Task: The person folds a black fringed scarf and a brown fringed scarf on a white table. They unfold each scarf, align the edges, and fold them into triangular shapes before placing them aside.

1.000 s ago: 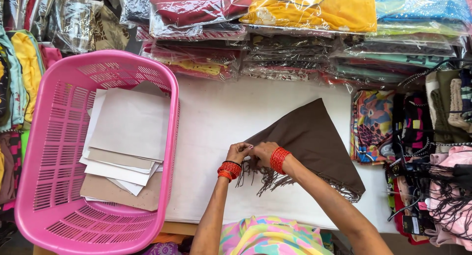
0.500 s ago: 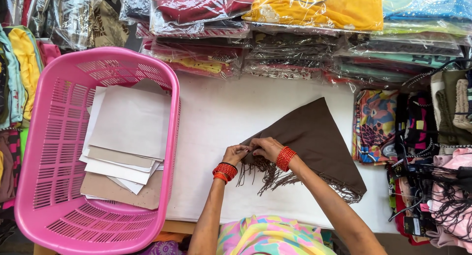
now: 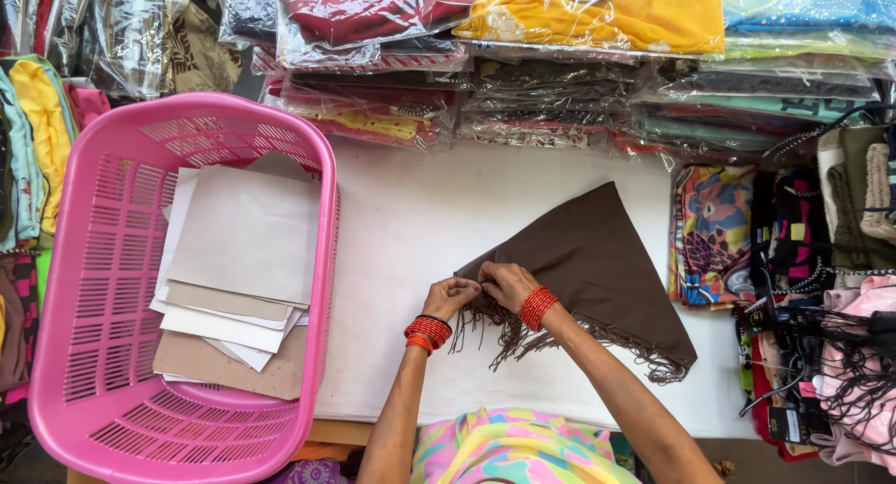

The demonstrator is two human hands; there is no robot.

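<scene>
Brown fringed shawl (image 3: 597, 260) — pink basket (image 3: 103, 167), red bangles (image 3: 427, 332).

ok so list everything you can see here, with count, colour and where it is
scarf: one, brown with fringe, folded to a triangle on the white table, centre right
table: one, white, centre
basket: one, pink plastic, left
card sheets: several, white and tan, stacked in the basket
bagged garments: many, red, yellow, blue and green, stacked along the far edge
hanging garments: several, mixed colours, right side
bangles: red, on both wrists
left hand: pinching the scarf's fringed corner
right hand: pinching the same corner
</scene>
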